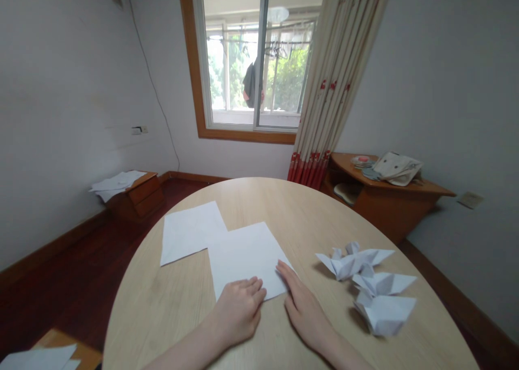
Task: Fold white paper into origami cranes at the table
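Observation:
A white sheet of paper (246, 252) lies flat on the round wooden table in front of me. My left hand (240, 309) rests on its near edge, fingers together and slightly bent over the paper. At the sheet's right edge is my right hand (302, 304), its fingers stretched out and the tips touching the paper. Neither hand lifts the sheet. Another white sheet (192, 232) lies farther left, meeting the first one at its corner. Folded paper shapes with pointed wings, one at the back (351, 263) and others nearer (385, 313), stand to my right.
The round table (259, 194) has a curved edge. Beyond it are a small wooden cabinet (141, 194) with papers on top and, at right, a corner desk (377, 202) holding a cloth bag (397, 168). More paper (40, 357) lies low at the left. A curtain (340, 72) hangs beside the window.

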Tool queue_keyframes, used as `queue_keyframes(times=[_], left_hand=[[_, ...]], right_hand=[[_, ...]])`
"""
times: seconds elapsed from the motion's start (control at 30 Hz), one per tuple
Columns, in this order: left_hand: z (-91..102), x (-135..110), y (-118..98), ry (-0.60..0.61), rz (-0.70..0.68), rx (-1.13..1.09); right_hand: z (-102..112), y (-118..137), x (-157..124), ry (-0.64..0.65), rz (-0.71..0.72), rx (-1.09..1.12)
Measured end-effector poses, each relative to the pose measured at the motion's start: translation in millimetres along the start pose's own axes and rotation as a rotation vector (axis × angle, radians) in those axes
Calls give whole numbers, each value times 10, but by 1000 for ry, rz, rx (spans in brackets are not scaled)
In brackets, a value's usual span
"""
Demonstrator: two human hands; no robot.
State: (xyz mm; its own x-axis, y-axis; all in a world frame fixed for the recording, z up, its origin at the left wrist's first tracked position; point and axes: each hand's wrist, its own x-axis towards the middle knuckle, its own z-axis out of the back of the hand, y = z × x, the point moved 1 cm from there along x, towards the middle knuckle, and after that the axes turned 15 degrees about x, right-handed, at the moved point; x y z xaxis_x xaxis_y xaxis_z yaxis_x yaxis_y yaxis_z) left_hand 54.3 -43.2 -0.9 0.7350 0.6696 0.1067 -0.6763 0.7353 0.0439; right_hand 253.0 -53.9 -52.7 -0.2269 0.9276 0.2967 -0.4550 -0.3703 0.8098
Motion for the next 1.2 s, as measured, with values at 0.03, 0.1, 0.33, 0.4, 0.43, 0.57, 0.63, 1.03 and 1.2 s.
queue_keyframes(times=[0.03, 0.1, 0.33, 0.4, 0.43, 0.57, 0.63, 1.03, 1.2], left_hand=[[15, -4, 8, -8, -15, -10], [54, -19, 32, -14, -53, -51], [233, -115, 214, -1, -138, -285], [266, -131, 283, 10, -122, -325], [277, -135, 318, 11, -114, -338], [276, -137, 469, -34, -17, -345], [255, -136, 542, -55, 46, -335], [246, -116, 675, 53, 89, -327], [314, -141, 633, 35, 109, -323]], right_hand=[[23, 1, 9, 15, -4, -28], [60, 3, 27, 50, -4, -76], [111, 34, 36, 97, 37, -165], [129, 68, 34, 111, 23, -191], [140, 86, 33, 118, 16, -201], [189, 150, 35, 132, 4, -227], [206, 171, 33, 142, 5, -241], [235, 80, 51, 60, 115, -230], [244, 100, 69, -39, 128, -238]])
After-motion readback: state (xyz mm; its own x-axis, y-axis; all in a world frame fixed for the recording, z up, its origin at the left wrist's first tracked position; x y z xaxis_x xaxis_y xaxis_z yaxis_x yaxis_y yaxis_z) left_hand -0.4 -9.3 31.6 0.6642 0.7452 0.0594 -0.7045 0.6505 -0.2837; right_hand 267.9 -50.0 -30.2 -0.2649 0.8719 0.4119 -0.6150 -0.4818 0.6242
